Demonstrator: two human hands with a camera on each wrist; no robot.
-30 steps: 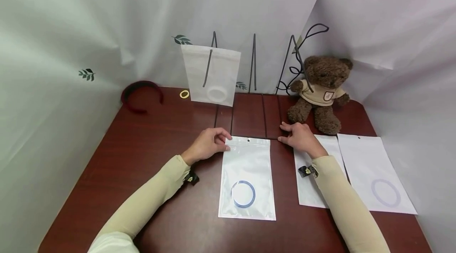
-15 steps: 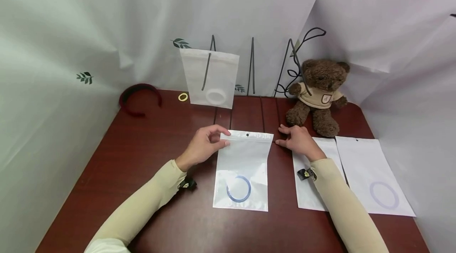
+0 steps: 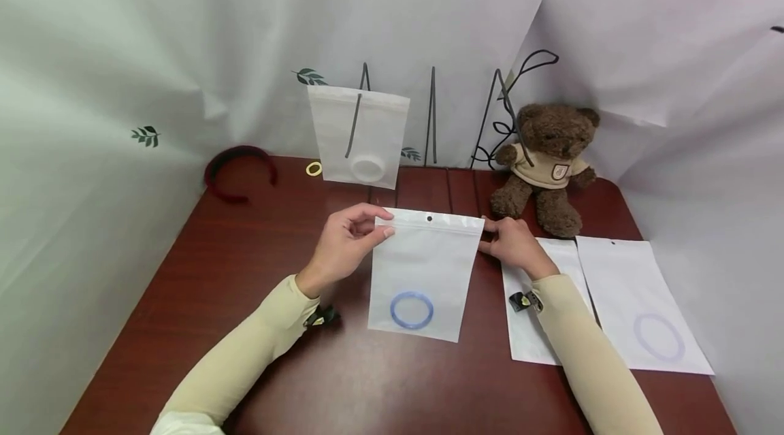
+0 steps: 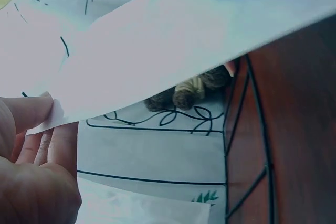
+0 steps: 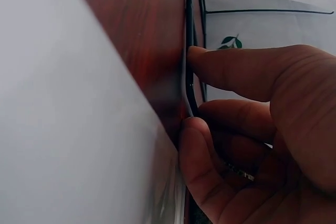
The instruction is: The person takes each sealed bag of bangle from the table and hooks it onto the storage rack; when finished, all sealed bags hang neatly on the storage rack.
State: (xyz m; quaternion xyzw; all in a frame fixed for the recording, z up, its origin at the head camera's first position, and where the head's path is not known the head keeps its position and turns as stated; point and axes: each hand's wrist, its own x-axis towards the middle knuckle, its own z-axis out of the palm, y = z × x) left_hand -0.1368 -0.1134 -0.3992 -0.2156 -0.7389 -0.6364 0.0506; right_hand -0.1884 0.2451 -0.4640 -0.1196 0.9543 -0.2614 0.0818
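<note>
Pinched at its top-left corner by the left hand (image 3: 343, 241), a white pouch (image 3: 422, 261) hangs over the middle of the brown table (image 3: 343, 380); keeping the punched hole (image 3: 429, 218) unobstructed should help. The right hand (image 3: 514, 241) grips the wire rack (image 3: 434, 115), which reaches the far edge, pale sheeting (image 3: 429, 6) behind.
</note>
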